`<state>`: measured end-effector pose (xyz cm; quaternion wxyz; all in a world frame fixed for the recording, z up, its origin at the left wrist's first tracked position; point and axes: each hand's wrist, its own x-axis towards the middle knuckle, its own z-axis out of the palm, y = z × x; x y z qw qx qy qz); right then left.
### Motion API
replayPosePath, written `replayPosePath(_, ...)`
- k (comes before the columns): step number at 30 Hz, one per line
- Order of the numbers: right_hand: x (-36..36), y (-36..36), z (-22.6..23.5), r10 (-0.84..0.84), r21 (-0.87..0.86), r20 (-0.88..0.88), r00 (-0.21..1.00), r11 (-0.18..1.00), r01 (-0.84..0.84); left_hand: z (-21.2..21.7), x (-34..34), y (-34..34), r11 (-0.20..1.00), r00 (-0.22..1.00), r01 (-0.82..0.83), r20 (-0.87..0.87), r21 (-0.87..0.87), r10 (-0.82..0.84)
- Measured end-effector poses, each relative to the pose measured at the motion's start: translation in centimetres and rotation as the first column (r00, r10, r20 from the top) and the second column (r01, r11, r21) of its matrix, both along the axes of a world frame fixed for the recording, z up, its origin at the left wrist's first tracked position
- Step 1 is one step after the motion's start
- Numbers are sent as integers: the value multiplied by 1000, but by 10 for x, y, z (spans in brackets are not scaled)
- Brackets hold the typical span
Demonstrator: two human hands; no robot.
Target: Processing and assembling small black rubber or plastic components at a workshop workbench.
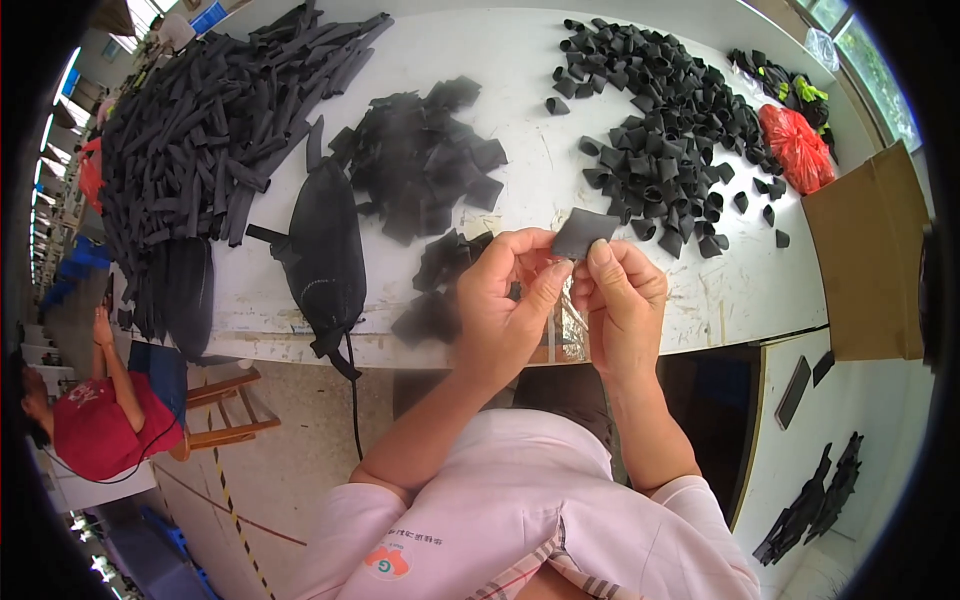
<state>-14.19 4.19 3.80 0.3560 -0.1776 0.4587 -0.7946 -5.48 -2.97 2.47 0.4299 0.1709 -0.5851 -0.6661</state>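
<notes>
Near the front edge of the table, a small flat black fabric piece (582,232) is pinched between my two hands. My left hand (508,305) grips its left side with thumb and curled fingers, and my right hand (626,300) has its thumb on the lower right corner. Flat black pieces (420,165) lie heaped beyond my left hand; a few are partly hidden behind it. Farther right spreads a large pile of short black tube-like loops (655,140). Left of the flat pieces lies a black pouch-like item (328,235) with straps and a cord hanging over the edge.
Long black strips (215,120) are heaped at the far left of the white table (530,120). A red plastic bag (797,148) and a cardboard box (868,255) stand at the right. Another person in red (115,420) sits at the left, near a wooden stool (228,408).
</notes>
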Motion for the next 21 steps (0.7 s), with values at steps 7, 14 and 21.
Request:
replayPosePath(7,2,2,-1,93,-35,220,971,996,-88,6,0,-5,991,998,-70,-7,-110,70)
replayPosePath(14,-119,3,3,244,-187,251,937,962,-200,-40,72,-37,901,794,-368,426,-232,434)
replayPosePath(21,-50,32,-64,56,334,144,988,937,-102,-126,140,-48,870,317,-34,820,-491,476)
